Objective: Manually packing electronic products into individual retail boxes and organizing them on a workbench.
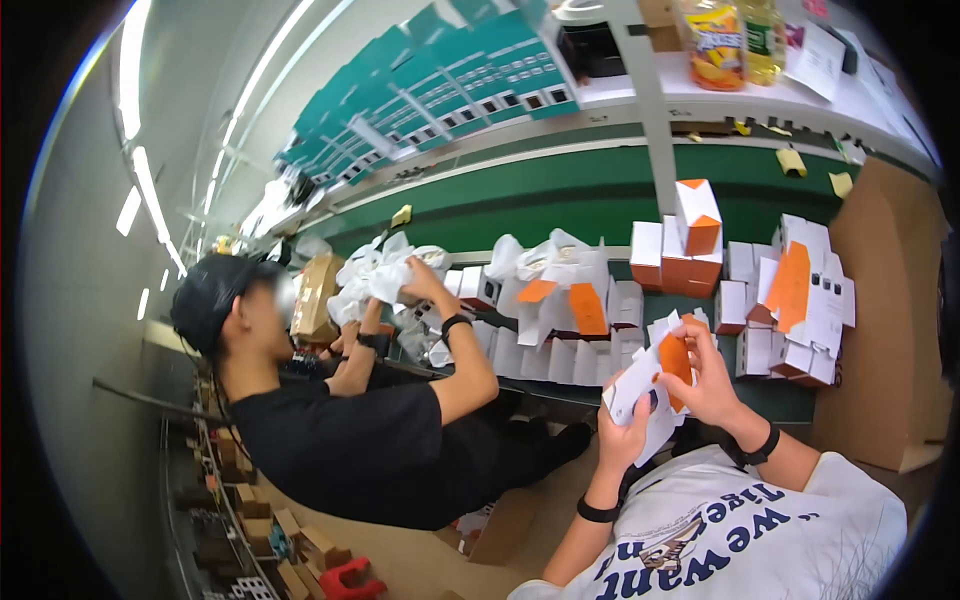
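Observation:
In front of my chest I hold a small white carton (634,384) with an orange inside, partly unfolded and tilted. My left hand (622,436) grips its lower left side, thumb on the white face. My right hand (709,378) is closed on its right side, fingers on an orange flap (674,358). Part of the carton is hidden behind my hands. Just beyond it, a row of open white cartons (563,362) lines the front of the green bench (780,398).
White-and-orange boxes are stacked at the back (647,256) and right (808,300). A large brown cardboard sheet (885,330) stands at the far right. On my left a co-worker (330,440) in black handles white plastic bags (378,272). Teal boxes (430,90) fill the upper shelf.

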Motion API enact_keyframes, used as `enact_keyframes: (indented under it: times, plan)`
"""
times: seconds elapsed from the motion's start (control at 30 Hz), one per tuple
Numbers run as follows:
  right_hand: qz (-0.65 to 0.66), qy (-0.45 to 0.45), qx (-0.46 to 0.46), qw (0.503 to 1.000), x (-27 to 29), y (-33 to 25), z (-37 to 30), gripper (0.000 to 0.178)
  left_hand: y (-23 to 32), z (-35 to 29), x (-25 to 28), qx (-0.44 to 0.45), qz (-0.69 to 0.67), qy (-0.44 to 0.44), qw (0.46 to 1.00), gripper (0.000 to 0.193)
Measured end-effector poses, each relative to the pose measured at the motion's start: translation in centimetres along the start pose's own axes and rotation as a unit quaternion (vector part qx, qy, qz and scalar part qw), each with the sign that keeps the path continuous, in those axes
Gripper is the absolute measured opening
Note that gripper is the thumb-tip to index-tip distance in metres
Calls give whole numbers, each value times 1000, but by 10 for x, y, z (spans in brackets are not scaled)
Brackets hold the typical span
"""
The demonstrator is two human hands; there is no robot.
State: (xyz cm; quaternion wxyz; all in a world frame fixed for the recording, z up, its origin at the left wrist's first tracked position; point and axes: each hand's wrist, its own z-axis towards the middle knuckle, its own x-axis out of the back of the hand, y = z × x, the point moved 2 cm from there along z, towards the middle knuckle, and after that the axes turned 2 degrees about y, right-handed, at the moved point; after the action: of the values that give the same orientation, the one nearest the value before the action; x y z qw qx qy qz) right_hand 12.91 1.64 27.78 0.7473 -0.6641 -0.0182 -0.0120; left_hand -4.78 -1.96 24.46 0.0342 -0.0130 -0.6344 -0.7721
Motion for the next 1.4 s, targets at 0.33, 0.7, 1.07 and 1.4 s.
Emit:
enact_keyframes:
  times: [0.33,0.7,1.07,1.4]
  plan:
    - [-55,-77,53,994,-37,-39,-2,66,43,-6,34,-26,-27,91,995,76]
    - [49,-147,54,986,-49,-39,-10,70,39,-6,38,-46,-30,46,997,100]
    - [213,-167,52,961,-51,-39,-4,69,66,5,40,-122,-31,17,992,80]
    - [81,-268,125,952,-45,-45,5,48,65,5,50,-130,-12,42,991,64]
